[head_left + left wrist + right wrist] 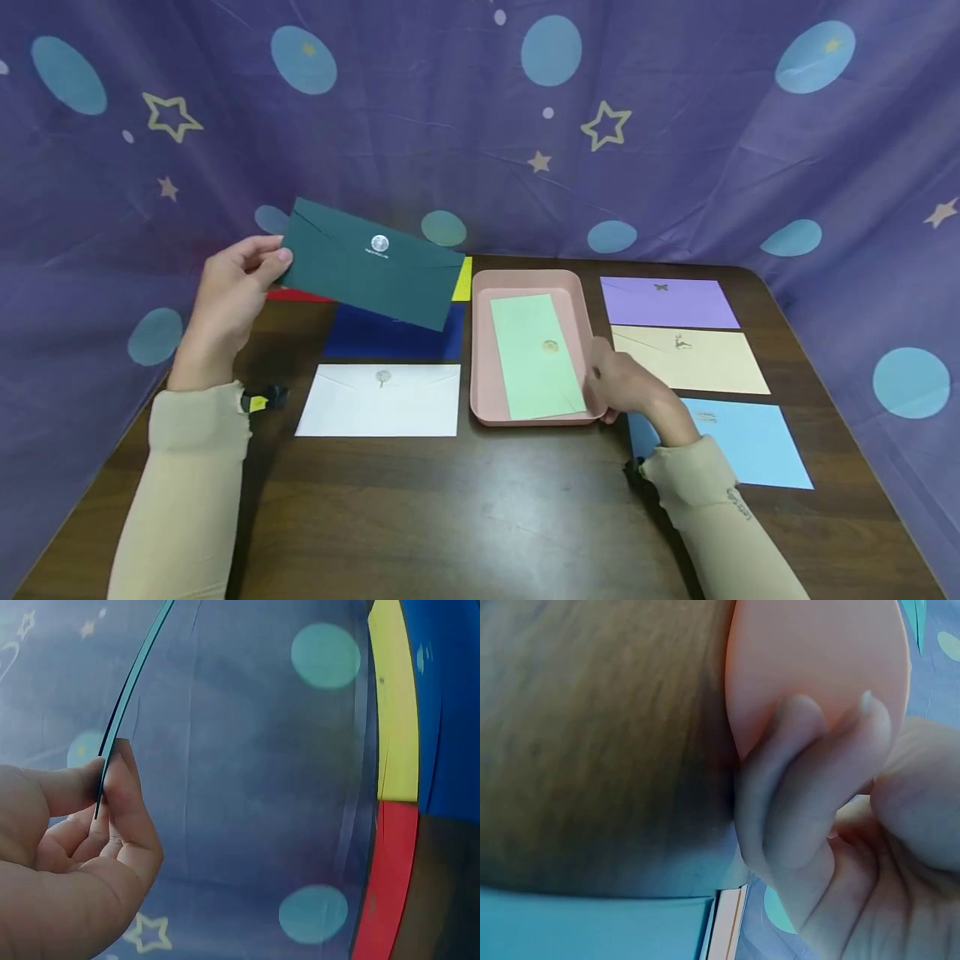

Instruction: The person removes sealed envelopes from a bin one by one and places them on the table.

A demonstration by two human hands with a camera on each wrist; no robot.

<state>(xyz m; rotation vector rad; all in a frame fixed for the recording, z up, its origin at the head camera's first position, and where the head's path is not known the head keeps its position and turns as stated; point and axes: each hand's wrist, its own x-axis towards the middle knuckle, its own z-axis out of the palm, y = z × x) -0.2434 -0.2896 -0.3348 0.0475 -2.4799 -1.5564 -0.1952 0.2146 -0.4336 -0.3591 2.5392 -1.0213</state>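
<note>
My left hand pinches the left end of a dark green envelope between thumb and fingers. The envelope is held up and tilted, with a silver seal facing me; its thin edge shows in the left wrist view. A pink tray lies mid-table with a light green envelope inside. At the tray's lower right side, my right hand grips the edge, its curled fingers against the outer wall in the right wrist view. The thumb's tip is hidden there.
Left of the tray lie a white envelope, a blue one, and partly covered red and yellow ones. On its right are purple, cream and light blue envelopes. A patterned curtain hangs behind.
</note>
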